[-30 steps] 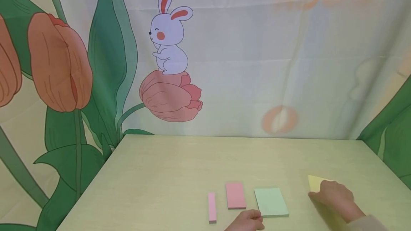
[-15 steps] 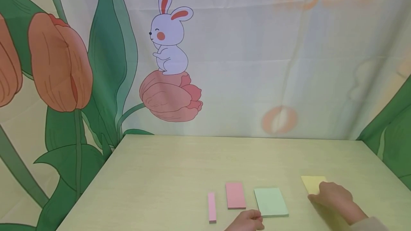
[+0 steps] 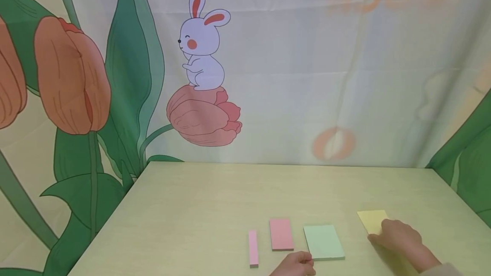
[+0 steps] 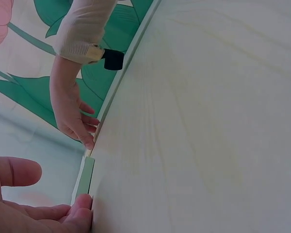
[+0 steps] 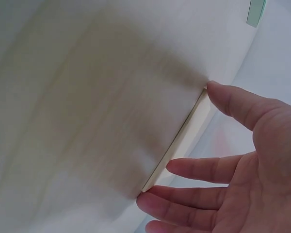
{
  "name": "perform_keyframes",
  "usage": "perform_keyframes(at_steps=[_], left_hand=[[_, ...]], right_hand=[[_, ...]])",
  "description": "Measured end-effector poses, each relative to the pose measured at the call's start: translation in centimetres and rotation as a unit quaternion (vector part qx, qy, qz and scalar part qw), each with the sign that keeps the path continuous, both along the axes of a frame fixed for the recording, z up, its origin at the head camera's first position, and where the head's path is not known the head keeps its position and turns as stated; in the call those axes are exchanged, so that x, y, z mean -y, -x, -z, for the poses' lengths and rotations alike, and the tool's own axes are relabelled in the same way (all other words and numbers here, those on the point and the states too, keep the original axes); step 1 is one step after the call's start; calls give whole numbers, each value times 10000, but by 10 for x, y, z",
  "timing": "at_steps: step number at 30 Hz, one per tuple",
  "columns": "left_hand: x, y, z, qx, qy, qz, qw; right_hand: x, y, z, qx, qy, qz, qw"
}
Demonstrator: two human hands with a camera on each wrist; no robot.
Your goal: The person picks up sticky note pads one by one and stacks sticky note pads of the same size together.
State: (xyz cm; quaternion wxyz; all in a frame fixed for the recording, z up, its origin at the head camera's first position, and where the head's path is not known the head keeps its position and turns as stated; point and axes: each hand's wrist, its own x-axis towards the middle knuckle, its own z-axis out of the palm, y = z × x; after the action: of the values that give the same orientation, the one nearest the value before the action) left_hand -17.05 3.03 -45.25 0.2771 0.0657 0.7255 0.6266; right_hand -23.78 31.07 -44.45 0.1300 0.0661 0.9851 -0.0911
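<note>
My right hand holds a thin yellow sticky note pad on the table at the right. In the right wrist view, the thumb lies at one end of the yellow pad and fingers at the other. My left hand rests at the front, its fingertips right at the near left corner of a square light-green sticky note pad. The left wrist view shows its thumb raised apart from the fingers, nothing between them, and the green pad's edge just beyond.
Left of the green pad lie a pink rectangular sticky note pad and a narrow light-pink strip pad, side by side in a rough row. The pale wooden table ends at a curtain printed with tulips and a rabbit.
The yellow pad has turned and slid a little left under my right hand, so its far edge now runs nearly level. My left hand and the other pads have stayed put.
</note>
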Motion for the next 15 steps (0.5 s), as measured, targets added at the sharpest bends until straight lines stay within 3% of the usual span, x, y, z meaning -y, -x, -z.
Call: perform_keyframes(at_steps=[4, 9, 12, 14, 15], left_hand=[[1, -1, 2, 159, -148, 1, 9998], [0, -3, 2, -103, -135, -1, 9999], [-1, -2, 2, -744, 251, 193, 9967], [-1, -1, 1, -1483, 807, 510, 9843], [-1, 0, 0, -1823, 1157, 645, 9743]], right_hand=[[0, 0, 1, 38, 48, 152, 9999], [2, 0, -2, 99, 34, 354, 9993], [1, 1, -2, 79, 57, 342, 9994], [0, 1, -2, 28, 97, 303, 9995], [0, 1, -2, 11, 116, 285, 9995]])
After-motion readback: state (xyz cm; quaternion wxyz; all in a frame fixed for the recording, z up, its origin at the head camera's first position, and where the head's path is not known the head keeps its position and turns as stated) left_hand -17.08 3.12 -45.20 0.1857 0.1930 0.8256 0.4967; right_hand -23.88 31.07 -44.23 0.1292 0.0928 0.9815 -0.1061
